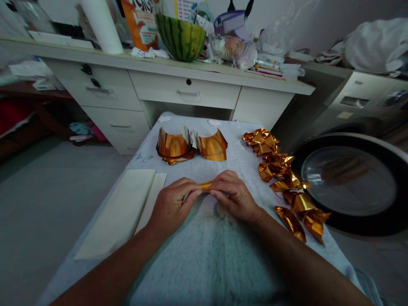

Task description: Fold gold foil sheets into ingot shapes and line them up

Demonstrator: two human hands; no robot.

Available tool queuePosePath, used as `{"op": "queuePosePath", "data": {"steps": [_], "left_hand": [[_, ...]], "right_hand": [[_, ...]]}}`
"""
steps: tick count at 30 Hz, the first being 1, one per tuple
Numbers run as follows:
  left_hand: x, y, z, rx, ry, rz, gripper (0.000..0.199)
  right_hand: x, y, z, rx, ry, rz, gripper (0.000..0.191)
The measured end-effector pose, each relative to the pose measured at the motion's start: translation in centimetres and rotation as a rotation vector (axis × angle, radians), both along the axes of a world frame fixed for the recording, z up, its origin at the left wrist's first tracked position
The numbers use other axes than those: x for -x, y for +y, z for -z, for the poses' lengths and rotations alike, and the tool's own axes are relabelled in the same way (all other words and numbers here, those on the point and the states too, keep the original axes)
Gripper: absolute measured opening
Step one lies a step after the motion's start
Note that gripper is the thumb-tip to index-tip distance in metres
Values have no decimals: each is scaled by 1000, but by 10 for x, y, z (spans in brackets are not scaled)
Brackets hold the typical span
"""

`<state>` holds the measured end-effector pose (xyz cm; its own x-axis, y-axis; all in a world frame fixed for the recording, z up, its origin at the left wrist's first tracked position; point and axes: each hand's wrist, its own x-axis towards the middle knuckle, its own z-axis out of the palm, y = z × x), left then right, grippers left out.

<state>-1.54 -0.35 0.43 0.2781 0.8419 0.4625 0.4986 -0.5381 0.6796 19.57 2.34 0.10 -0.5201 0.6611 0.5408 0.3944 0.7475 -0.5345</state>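
A narrow roll of gold foil paper [205, 186] is pinched between both hands over the middle of the cloth-covered table. My left hand [174, 202] is closed on its left end, thumb below and fingers on top. On the other end, my right hand [235, 194] is closed the same way. Only a short middle stretch of the roll shows; the fingers hide the rest. Beyond the hands stand two stacks of curved gold foil sheets, a left stack [174, 146] and a right stack [213, 146]. Folded gold foil pieces [276, 165] lie in a line along the right side.
Cream paper sheets [117, 212] lie on the cloth [204, 263] at the left. Behind is a white desk [188, 91] bearing a cut watermelon [181, 37], a snack bag [140, 25] and a paper roll [102, 25]. At right, a washing machine's round door [349, 182] stands open beside the table.
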Motion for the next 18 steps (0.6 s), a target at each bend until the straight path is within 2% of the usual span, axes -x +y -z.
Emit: {"op": "queuePosePath", "data": {"steps": [6, 10, 12, 14, 18], "left_hand": [[8, 5, -2, 184, -171, -181, 15], [10, 8, 0, 351, -345, -265, 17], [8, 9, 0, 424, -406, -252, 17], [5, 10, 0, 498, -451, -225, 16], [-2, 10, -1, 618, -539, -170, 14]], "right_hand": [[-19, 8, 1, 280, 223, 63, 24], [-21, 7, 5, 475, 386, 106, 25], [-18, 5, 6, 599, 482, 91, 27], [-15, 2, 7, 697, 552, 31, 42], [-14, 1, 11, 697, 577, 9, 53]]}}
